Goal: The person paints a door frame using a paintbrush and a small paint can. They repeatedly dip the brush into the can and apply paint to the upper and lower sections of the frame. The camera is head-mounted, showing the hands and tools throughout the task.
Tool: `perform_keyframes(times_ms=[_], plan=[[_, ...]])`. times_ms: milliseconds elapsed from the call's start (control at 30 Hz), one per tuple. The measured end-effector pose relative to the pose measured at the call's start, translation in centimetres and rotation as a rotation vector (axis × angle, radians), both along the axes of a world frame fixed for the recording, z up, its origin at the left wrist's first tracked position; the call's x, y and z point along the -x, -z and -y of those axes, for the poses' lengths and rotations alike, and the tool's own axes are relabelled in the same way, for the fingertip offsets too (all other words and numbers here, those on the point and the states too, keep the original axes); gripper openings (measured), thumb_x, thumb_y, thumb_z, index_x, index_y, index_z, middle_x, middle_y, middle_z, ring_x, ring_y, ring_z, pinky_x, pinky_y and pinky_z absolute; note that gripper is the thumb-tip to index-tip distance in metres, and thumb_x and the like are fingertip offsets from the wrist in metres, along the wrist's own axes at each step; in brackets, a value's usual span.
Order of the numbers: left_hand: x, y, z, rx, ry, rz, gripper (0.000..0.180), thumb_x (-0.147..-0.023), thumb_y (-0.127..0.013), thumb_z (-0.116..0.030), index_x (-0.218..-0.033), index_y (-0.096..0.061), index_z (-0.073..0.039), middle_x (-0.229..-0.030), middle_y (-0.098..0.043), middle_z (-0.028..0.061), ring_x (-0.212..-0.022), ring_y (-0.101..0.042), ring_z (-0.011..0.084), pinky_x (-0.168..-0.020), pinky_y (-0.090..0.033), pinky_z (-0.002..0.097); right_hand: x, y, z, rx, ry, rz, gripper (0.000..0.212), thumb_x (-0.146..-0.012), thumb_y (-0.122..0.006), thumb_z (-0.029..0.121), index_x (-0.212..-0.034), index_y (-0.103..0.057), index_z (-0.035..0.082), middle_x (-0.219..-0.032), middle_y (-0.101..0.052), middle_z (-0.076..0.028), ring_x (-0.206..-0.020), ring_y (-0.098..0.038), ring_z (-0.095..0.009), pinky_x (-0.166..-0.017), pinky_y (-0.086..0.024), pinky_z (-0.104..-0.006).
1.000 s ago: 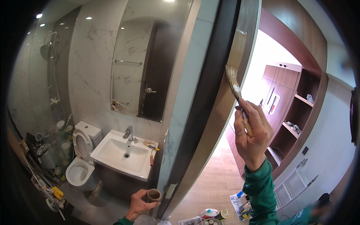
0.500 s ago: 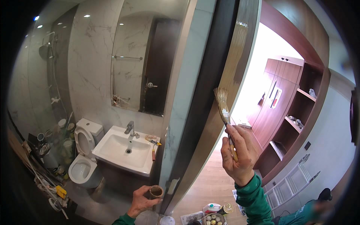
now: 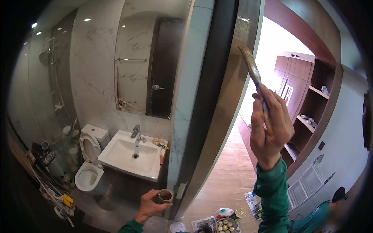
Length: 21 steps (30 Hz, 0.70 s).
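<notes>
Raised at the upper right, my right hand (image 3: 274,122) grips a paintbrush (image 3: 254,73) by its handle. The bristles point up and left, at or close against the brown door frame (image 3: 227,93); contact is hard to make out. Wet, shiny streaks show on the frame above the bristles. Low in the middle, my left hand (image 3: 149,206) is closed around a small cup (image 3: 165,195) with brown stuff inside, its mouth facing up. The cup is beside the lower part of the frame.
At left are a white washbasin (image 3: 116,155) with tools on its rim, a toilet (image 3: 87,176) and piled clutter (image 3: 46,171). Cans in a tray (image 3: 226,226) stand on the floor below. A ladder (image 3: 307,186) leans at right, near a co-worker in green (image 3: 318,217).
My right hand has moved up and to the right with the paintbrush, its bristles now higher on the frame. My left hand holds the cup in nearly the same place.
</notes>
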State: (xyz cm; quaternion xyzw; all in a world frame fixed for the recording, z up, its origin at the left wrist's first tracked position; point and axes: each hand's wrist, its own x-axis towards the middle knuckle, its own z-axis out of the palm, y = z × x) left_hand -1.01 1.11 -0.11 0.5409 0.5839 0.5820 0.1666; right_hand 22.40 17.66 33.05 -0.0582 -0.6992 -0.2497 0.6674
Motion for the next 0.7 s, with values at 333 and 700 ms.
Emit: perform_keyframes(times_ms=[333, 700], plan=[[-2.0, -1.8, 0.2, -0.078, -0.163, 0.029, 0.051, -0.067, -0.091, -0.015, -0.112, -0.073, -0.001, -0.107, -0.072, 0.0101, -0.097, -0.070, 0.0198, -0.086, -0.056, 0.0316, -1.9, 12.0, 3.9, 0.381, -0.026, 0.208, 0.032, -0.085, -0.069, -0.002, -0.116, -0.068, -0.010, -0.100, -0.071, -0.025, -0.084, -0.072, -0.035, -0.074, -0.058, -0.0392], [-8.5, -2.4, -2.8, -0.142, -0.066, -0.017, 0.062, -0.067, -0.091, -0.007, -0.122, -0.065, 0.001, -0.117, -0.068, 0.0104, -0.105, -0.067, 0.0178, -0.090, -0.056, 0.0310, -13.0, 14.8, 7.8, 1.443, -0.492, -0.022, 0.041, -0.099, -0.061, 0.027, -0.102, -0.070, -0.013, -0.075, -0.072, -0.020, -0.061, -0.072, -0.025, -0.056, -0.053, -0.0284]])
